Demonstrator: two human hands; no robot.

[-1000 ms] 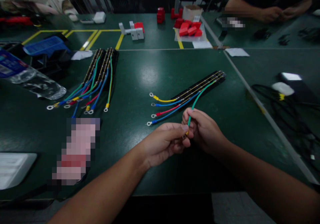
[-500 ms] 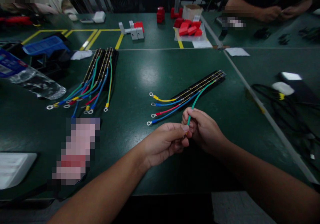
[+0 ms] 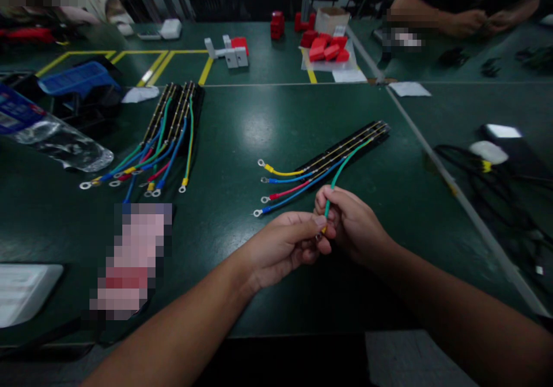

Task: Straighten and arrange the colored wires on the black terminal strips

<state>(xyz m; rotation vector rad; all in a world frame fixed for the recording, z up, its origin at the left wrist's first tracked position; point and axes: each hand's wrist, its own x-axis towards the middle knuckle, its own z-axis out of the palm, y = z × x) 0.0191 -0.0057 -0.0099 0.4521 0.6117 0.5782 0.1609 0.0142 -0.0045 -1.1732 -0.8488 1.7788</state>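
Note:
A green wire (image 3: pixel 339 169) runs from a black terminal strip (image 3: pixel 360 140) on the table down into both my hands. My left hand (image 3: pixel 298 236) pinches its lower end, where a bit of yellow sleeve and a ring terminal (image 3: pixel 320 235) show between the fingers. Just above, my right hand (image 3: pixel 345 214) grips the same wire between thumb and curled fingers. The strip's other wires fan out leftward: a yellow wire (image 3: pixel 287 174), a red wire (image 3: pixel 289 191) and two blue ones, each ending in a metal ring terminal.
More wired terminal strips (image 3: pixel 173 113) lie to the left, beside a plastic bottle (image 3: pixel 64 142) and a blue tray (image 3: pixel 78 79). Red parts (image 3: pixel 330 49) rest on a bag at the back. Black cables (image 3: pixel 484 185) lie right. Other people sit across the table.
My hands hold nearly the same place. Slightly more of the yellow sleeve and ring terminal now shows at my left fingertips.

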